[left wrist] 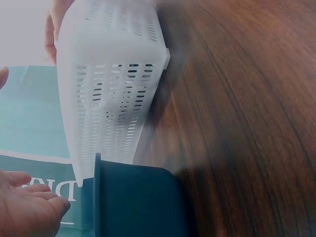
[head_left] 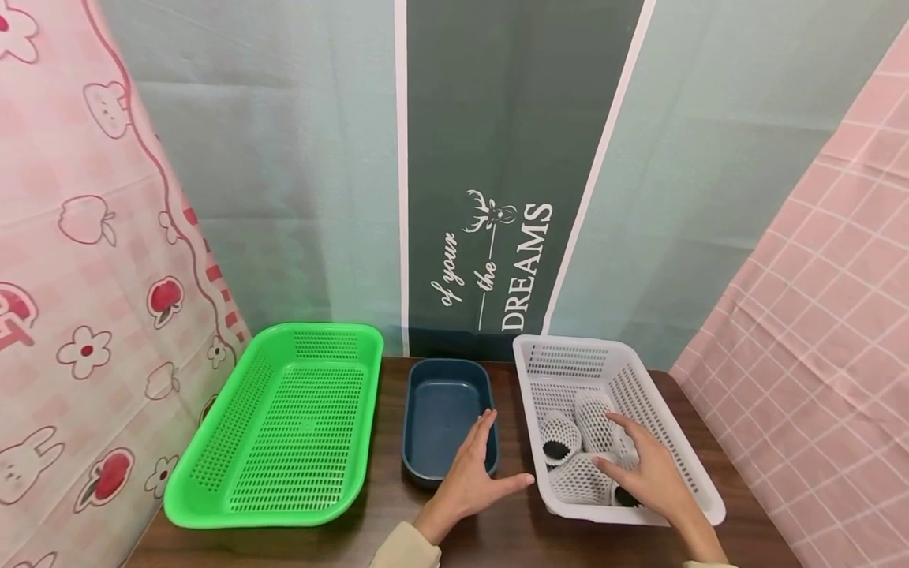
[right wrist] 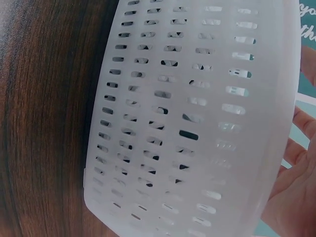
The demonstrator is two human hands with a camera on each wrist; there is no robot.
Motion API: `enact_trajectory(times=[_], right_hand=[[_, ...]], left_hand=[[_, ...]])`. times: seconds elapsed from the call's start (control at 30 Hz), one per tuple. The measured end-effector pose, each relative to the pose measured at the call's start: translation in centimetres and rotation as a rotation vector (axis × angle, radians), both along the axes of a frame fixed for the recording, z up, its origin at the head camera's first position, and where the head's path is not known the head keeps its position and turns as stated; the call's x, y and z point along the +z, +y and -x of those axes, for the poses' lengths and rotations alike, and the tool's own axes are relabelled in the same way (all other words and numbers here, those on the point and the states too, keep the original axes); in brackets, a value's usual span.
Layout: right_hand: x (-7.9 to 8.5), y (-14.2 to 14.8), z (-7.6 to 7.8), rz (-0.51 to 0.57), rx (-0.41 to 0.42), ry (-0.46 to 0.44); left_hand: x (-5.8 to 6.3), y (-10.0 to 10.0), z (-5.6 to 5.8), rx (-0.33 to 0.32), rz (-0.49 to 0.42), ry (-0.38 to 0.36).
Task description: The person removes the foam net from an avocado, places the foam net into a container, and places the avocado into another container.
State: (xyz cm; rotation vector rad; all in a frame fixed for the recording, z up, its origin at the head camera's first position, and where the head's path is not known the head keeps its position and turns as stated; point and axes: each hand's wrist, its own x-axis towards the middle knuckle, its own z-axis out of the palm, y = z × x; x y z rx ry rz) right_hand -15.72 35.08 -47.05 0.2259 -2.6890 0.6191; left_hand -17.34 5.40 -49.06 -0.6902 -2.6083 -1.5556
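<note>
My right hand [head_left: 649, 477] hovers over the white plastic basket [head_left: 568, 341], thumb and fingers spread apart. Beneath it lie several rounded things in white foam netting [head_left: 592, 422]. A dark end [head_left: 556, 450] shows on one of them, and the hand covers part of the others. In the right wrist view that hand [right wrist: 291, 192] appears beyond the basket's slotted wall [right wrist: 269, 123]. My left hand [head_left: 469, 473] holds nothing; its straight fingers overlap the right edge of the dark blue tray [head_left: 443, 418], with the thumb pointing toward the basket.
A large green slotted basket [head_left: 305, 426] stands at the left with nothing in it. All three containers sit on a brown wood-grain table [head_left: 387, 505]. Behind them hangs a green printed curtain [head_left: 341, 197], with pink patterned cloth [head_left: 78, 260] at the left and pink checked cloth [head_left: 817, 315] at the right.
</note>
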Motion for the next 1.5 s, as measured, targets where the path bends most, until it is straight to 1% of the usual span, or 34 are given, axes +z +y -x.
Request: enact_trajectory(times=[0.13,0.23,0.4,0.7,0.83,1.07,1.5], right_hand=[[0.0,0.2,-0.2,0.005,0.011,0.0],[0.0,0.4,-0.3,0.013,0.019,-0.006],[0.2,0.5,-0.4,0.017,0.016,-0.011],[0.2,0.7,-0.5,0.013,0.003,0.011],[0.1,0.8,-0.5,0.018,0.008,0.022],[0.2,1.0,-0.7,0.021,0.005,0.021],[0.5,1.3,-1.0,0.013,-0.022,0.009]], left_hand=[[-0.2,0.2,-0.1,0.005,0.002,0.031],[-0.4,0.4,-0.2,0.008,0.004,0.031],[-0.3,0.6,-0.4,0.004,-0.004,0.023],[-0.3,0.7,-0.4,-0.021,-0.027,0.005],[-0.4,0.8,-0.5,-0.02,-0.023,-0.01],[-0.7,1.1,-0.7,-0.016,-0.011,0.004],[-0.3,1.9,-0.9,-0.039,0.002,-0.007]])
